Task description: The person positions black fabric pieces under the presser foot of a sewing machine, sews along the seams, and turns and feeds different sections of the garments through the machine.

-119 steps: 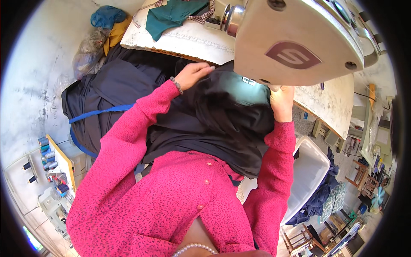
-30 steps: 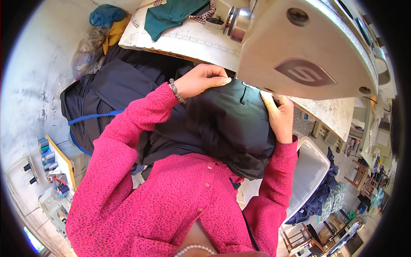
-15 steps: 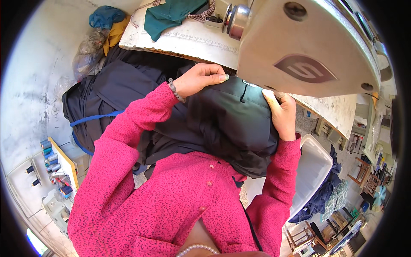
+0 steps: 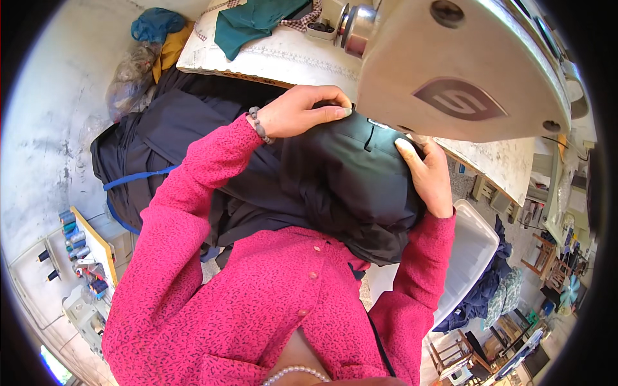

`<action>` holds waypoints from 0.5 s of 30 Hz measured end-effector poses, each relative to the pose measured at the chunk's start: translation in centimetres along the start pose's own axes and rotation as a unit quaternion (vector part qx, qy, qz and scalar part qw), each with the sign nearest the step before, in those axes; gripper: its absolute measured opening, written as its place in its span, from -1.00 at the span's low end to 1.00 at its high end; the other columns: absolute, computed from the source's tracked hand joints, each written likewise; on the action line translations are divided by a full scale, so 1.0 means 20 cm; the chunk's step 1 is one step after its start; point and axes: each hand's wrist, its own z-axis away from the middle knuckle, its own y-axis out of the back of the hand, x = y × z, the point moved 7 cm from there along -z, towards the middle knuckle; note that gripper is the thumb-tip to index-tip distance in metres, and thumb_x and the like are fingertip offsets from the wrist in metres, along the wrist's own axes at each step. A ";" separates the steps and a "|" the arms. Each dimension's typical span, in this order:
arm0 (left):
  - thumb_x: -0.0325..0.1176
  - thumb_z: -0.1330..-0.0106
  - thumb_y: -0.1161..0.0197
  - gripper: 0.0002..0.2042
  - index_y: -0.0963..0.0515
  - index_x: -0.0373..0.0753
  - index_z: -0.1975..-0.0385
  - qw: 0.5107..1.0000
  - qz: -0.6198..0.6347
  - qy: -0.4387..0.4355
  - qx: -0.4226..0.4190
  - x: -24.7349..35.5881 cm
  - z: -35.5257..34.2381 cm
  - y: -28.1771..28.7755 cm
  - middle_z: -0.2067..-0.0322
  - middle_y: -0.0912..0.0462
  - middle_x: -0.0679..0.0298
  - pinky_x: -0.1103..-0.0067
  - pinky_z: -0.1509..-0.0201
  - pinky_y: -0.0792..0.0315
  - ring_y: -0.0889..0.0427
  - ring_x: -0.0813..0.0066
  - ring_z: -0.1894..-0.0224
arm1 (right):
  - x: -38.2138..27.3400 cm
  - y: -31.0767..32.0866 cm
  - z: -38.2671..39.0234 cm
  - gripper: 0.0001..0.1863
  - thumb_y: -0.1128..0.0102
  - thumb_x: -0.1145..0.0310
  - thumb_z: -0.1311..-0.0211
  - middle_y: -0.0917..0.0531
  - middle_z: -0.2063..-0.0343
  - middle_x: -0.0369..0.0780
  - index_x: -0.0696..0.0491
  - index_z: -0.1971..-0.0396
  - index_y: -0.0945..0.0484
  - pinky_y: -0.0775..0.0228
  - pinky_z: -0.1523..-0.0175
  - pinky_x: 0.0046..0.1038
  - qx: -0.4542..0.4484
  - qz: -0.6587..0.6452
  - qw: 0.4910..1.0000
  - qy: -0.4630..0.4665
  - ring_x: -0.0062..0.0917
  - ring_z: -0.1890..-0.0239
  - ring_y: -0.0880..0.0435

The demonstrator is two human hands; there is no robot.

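Black fabric (image 4: 341, 180) lies bunched over my lap, with a short dark loop near its upper edge, directly by the sewing machine head (image 4: 450, 64). My left hand (image 4: 306, 109), wearing a bead bracelet, pinches that edge between thumb and fingers, left of the machine. Beneath the head on the right, my right hand (image 4: 425, 174) grips the same fabric, thumb on top; some of its fingertips are hidden. The needle area is mostly covered by the head, with a small lit metal part showing above the fabric.
The white worktable (image 4: 502, 170) holds teal cloth (image 4: 248, 29) and checked strips. A white plastic bin (image 4: 467, 257) with dark clothes beside it stands at right. Thread spools (image 4: 76, 238) sit on a left-hand machine table. Bags (image 4: 154, 26) are piled against the wall.
My left hand, loose four seconds ago, pinches the fabric edge and has shifted right, slightly up lately. My right hand has moved down and right; the fabric edge now shows flattened, with the loop visible.
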 end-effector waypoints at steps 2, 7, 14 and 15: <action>-0.23 -0.36 -0.14 -0.76 -0.51 -0.33 0.32 0.989 0.132 0.060 -0.019 -0.03 0.00 -0.06 0.41 -0.51 0.43 0.70 0.17 -0.31 -0.38 0.74 0.30 | -0.02 -0.02 0.00 -0.78 -0.21 0.35 -0.19 -0.66 0.35 -0.22 0.21 0.28 -0.57 -0.37 0.10 -0.57 -0.006 -0.011 1.000 0.001 -0.60 0.29 -0.57; -0.25 -0.34 -0.16 -0.78 -0.49 -0.28 0.42 0.971 0.216 0.087 -0.049 -0.14 -0.01 -0.14 0.50 -0.36 0.56 0.75 0.30 -0.20 -0.24 0.81 0.39 | 0.07 -0.07 0.00 -0.78 -0.19 0.37 -0.22 -0.66 0.32 -0.26 0.21 0.25 -0.58 -0.36 0.07 -0.56 -0.036 -0.127 0.991 -0.023 -0.65 0.24 -0.55; -0.27 -0.33 -0.16 -0.79 -0.49 -0.31 0.42 0.983 0.171 0.072 -0.003 -0.13 -0.02 -0.10 0.51 -0.35 0.55 0.75 0.30 -0.21 -0.24 0.80 0.39 | 0.09 -0.06 -0.04 -0.78 -0.16 0.39 -0.24 -0.68 0.30 -0.26 0.21 0.21 -0.59 -0.36 0.09 -0.57 0.016 -0.131 0.991 0.007 -0.69 0.25 -0.54; -0.27 -0.33 -0.16 -0.78 -0.49 -0.33 0.41 0.983 0.171 0.067 0.018 -0.12 -0.03 -0.08 0.51 -0.36 0.54 0.75 0.30 -0.21 -0.25 0.80 0.39 | 0.06 -0.05 -0.06 -0.77 -0.17 0.37 -0.24 -0.68 0.32 -0.26 0.22 0.22 -0.59 -0.37 0.11 -0.57 0.030 -0.119 0.992 0.031 -0.68 0.27 -0.54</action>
